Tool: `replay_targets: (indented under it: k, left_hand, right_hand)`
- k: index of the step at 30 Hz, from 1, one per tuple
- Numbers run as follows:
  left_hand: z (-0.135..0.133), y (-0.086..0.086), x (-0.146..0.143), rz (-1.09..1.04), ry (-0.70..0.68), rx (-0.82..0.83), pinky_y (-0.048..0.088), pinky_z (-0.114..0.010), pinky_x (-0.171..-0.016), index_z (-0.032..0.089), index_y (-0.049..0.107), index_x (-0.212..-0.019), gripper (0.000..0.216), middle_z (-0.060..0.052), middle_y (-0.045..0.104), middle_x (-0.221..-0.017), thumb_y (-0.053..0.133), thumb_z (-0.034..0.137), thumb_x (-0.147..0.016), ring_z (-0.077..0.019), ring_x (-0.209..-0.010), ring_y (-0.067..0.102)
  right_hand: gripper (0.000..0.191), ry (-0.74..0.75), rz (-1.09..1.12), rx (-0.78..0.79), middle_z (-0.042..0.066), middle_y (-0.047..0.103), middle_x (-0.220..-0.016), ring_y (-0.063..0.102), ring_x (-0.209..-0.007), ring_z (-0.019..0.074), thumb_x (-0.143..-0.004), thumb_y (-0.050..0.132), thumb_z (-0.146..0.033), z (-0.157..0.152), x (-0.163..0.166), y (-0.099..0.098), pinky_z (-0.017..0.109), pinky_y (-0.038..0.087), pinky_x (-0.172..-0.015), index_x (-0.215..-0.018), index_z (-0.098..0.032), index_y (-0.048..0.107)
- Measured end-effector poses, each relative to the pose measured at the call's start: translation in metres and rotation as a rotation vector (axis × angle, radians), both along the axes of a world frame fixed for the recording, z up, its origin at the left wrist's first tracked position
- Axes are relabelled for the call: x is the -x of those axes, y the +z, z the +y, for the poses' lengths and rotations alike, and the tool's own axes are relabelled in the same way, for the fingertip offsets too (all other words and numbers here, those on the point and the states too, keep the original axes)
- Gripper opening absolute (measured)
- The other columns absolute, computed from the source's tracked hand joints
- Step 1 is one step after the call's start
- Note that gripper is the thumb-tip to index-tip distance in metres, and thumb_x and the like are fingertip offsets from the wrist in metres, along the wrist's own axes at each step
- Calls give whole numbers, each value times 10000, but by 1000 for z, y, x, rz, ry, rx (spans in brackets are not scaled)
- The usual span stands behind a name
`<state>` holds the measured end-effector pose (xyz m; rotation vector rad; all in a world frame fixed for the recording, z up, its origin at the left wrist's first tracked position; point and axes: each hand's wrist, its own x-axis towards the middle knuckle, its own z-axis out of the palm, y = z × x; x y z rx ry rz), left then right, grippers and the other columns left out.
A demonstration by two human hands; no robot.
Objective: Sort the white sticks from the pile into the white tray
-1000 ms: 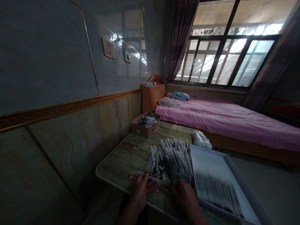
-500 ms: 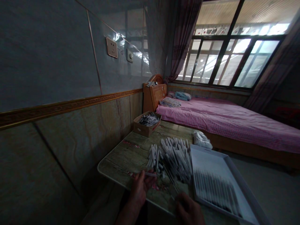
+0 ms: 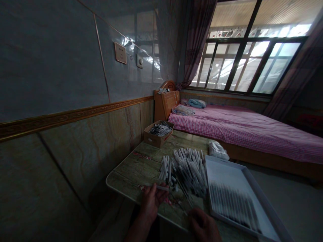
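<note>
My left hand (image 3: 152,200), at the table's front edge, is closed on a slim whitish tube (image 3: 162,188) like a pen barrel, pinched between thumb and fingers. My right hand (image 3: 203,223) is curled low over the table edge. A thin dark rod (image 3: 182,209) runs to its fingertips and seems to be held there; the dim light hides the exact grip. Just beyond both hands lies a big heap of white tubes (image 3: 190,168), with a smaller bunch (image 3: 166,168) on its left. Several thin rods (image 3: 185,193) stick out towards me from the heap.
To the right, a shallow white tray (image 3: 227,171) holds a row of slim pen-like sticks (image 3: 234,205). A cardboard box (image 3: 153,139) of similar pieces stands at the table's back left. Behind the tray lies a white plastic bag (image 3: 217,150). A bed (image 3: 242,126) adjoins the table (image 3: 126,171).
Both hands keep almost the same place and grip. The right hand looks slightly steadier and less blurred; the view has shifted a trifle.
</note>
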<state>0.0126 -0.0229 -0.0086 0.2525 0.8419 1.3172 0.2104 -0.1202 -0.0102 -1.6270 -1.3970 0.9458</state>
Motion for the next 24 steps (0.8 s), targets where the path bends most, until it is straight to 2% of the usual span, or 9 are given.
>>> replay_targets:
  k: [6, 10, 17, 20, 24]
  left_hand:
    - [0, -2, -2, 18, 22, -2, 640, -382, -618, 161, 554, -820, 98, -104, 784, -742, 643, 144, -858, -286, -698, 774]
    - [-1, 2, -2, 12, 37, 12, 637, -359, -606, 163, 547, -795, 109, -98, 779, -717, 607, 129, -879, -268, -674, 772]
    - [-3, 7, -2, 48, -1, 16, 633, -347, -596, 171, 542, -802, 131, -92, 781, -735, 662, 175, -855, -268, -699, 774]
    - [-7, 8, -2, 93, -53, -18, 618, -332, -560, 171, 561, -799, 217, -92, 779, -737, 763, 250, -780, -271, -685, 768]
    - [-12, 8, -4, 112, -120, -102, 594, -293, -542, 165, 614, -775, 368, -56, 761, -714, 885, 356, -614, -250, -681, 754]
  right_hand:
    - [380, -30, 40, 5, -12, 532, -596, 501, -584, 148, -715, 579, -559, -5, -1, 7, 225, 409, -520, -667, -186, 636]
    - [397, -24, 60, -4, 3, 588, -618, 550, -610, 169, -692, 599, -570, -7, -5, 4, 250, 445, -574, -712, -179, 665]
    - [380, -14, -95, -50, 22, 647, -643, 604, -637, 186, -751, 539, -535, -5, -8, -5, 241, 447, -571, -715, -185, 682]
    - [358, -27, -196, -135, 31, 681, -651, 628, -618, 189, -769, 549, -536, -8, -12, 2, 242, 460, -576, -715, -216, 700]
    - [260, 7, -265, -235, 37, 714, -725, 652, -649, 190, -823, 565, -465, -11, -8, 22, 246, 474, -622, -745, -268, 716]
